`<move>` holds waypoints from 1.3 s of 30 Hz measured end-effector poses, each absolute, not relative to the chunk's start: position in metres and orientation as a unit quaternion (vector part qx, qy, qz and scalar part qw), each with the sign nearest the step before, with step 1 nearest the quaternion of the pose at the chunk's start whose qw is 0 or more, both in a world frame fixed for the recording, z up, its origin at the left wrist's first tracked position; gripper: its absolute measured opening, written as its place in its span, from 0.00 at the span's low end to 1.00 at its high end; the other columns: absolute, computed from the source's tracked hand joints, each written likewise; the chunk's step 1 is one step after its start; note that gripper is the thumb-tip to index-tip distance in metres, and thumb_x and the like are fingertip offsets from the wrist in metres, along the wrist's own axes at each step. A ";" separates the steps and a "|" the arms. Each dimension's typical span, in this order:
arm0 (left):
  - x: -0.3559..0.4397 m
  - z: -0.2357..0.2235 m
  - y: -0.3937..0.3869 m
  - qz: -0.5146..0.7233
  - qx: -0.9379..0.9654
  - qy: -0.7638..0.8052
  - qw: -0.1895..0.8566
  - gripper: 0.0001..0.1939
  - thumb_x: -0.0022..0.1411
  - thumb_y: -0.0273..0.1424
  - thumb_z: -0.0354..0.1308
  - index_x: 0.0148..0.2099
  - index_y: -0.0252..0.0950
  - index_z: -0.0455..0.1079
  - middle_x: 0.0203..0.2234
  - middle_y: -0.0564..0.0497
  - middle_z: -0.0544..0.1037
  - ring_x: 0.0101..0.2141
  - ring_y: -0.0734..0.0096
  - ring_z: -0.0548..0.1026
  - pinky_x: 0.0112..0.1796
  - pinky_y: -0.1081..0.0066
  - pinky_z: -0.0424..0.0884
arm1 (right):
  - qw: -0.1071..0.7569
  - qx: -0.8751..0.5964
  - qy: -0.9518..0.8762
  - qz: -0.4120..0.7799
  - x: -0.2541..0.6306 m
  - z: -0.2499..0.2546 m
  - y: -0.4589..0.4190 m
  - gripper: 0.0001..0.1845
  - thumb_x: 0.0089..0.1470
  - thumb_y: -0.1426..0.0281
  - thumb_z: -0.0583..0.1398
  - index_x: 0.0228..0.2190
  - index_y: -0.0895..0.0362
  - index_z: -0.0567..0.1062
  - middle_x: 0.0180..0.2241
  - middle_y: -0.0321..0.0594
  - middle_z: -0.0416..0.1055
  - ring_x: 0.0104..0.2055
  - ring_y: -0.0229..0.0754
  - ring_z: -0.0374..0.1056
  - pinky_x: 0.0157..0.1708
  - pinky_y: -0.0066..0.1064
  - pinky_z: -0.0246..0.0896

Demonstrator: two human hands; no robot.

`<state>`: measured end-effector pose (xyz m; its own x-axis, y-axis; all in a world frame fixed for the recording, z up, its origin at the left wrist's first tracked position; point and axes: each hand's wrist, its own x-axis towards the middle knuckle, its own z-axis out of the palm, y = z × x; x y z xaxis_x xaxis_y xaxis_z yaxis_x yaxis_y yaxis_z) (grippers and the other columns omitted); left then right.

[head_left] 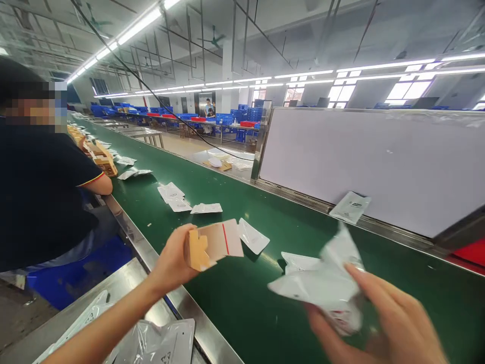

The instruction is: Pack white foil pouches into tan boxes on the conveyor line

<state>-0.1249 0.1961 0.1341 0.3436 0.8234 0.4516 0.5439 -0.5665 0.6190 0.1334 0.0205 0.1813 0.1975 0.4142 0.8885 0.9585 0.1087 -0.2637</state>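
Note:
My left hand [172, 258] is closed around a small cardboard box [215, 241], held over the green conveyor belt. Its end flap is raised and crossed by a red strip, and the open end faces right. At the lower right, my right hand [394, 313] pinches white plastic pouches [333, 283] between thumb and fingers; they are slightly blurred, and I cannot tell how many there are. Just beyond the box, a flat white pouch [253, 236] rests on the belt.
More pouches [172, 196] lie along the green belt [212, 182]. One pouch [350, 207] leans by the pale upright panel [364, 156]. Several pouches [162, 344] sit on the metal ledge below my left arm. A co-worker [41, 187] sits at the left beside the belt.

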 end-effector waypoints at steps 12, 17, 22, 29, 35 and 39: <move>-0.042 0.124 0.111 0.478 0.794 0.364 0.091 0.24 0.51 0.29 0.58 0.50 0.38 0.58 0.43 0.45 0.72 0.43 0.58 0.73 0.43 0.57 0.71 | 0.455 -0.461 -0.730 -0.218 0.096 0.159 0.018 0.13 0.53 0.86 0.51 0.33 0.63 0.71 0.42 0.49 0.72 0.42 0.44 0.67 0.40 0.35 0.70; -0.028 0.116 0.106 0.424 0.769 0.431 0.210 0.29 0.45 0.34 0.63 0.49 0.39 0.57 0.41 0.47 0.71 0.39 0.59 0.74 0.36 0.60 0.73 | 0.497 -0.490 -0.690 -0.195 0.112 0.168 -0.001 0.18 0.52 0.86 0.52 0.42 0.60 0.69 0.43 0.47 0.71 0.44 0.43 0.66 0.42 0.37 0.69; -0.021 0.116 0.101 0.344 0.806 0.425 0.227 0.25 0.44 0.31 0.60 0.46 0.40 0.57 0.36 0.49 0.71 0.36 0.60 0.74 0.34 0.62 0.72 | 0.638 -0.538 -0.499 -0.233 0.117 0.171 -0.016 0.24 0.48 0.83 0.62 0.46 0.54 0.66 0.43 0.44 0.65 0.45 0.43 0.66 0.37 0.32 0.69; -0.014 0.116 0.087 0.425 0.764 0.426 0.232 0.33 0.43 0.36 0.65 0.51 0.41 0.55 0.44 0.46 0.70 0.42 0.59 0.73 0.38 0.61 0.73 | 0.544 -0.517 -0.610 -0.254 0.113 0.148 0.004 0.22 0.51 0.88 0.53 0.45 0.58 0.67 0.37 0.43 0.68 0.41 0.41 0.67 0.38 0.33 0.68; -0.012 0.110 0.088 0.467 0.819 0.318 0.095 0.28 0.51 0.33 0.60 0.52 0.39 0.54 0.46 0.42 0.71 0.46 0.55 0.72 0.48 0.52 0.68 | 0.370 -0.533 -0.756 -0.084 0.129 0.150 -0.008 0.20 0.51 0.87 0.48 0.41 0.59 0.70 0.39 0.41 0.72 0.44 0.43 0.66 0.47 0.37 0.65; -0.006 0.103 0.083 0.472 0.852 0.228 0.014 0.27 0.52 0.23 0.53 0.54 0.40 0.53 0.46 0.42 0.72 0.49 0.55 0.71 0.55 0.45 0.59 | 0.303 -0.528 -0.783 0.126 0.126 0.151 -0.014 0.40 0.42 0.78 0.63 0.57 0.63 0.58 0.56 0.48 0.60 0.59 0.49 0.55 0.61 0.39 0.51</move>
<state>-0.0056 0.0834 0.1033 0.4510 0.4010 0.7974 0.3745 -0.8960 0.2387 0.1260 -0.0142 0.1514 -0.2588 0.9036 0.3413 0.7516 0.4103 -0.5164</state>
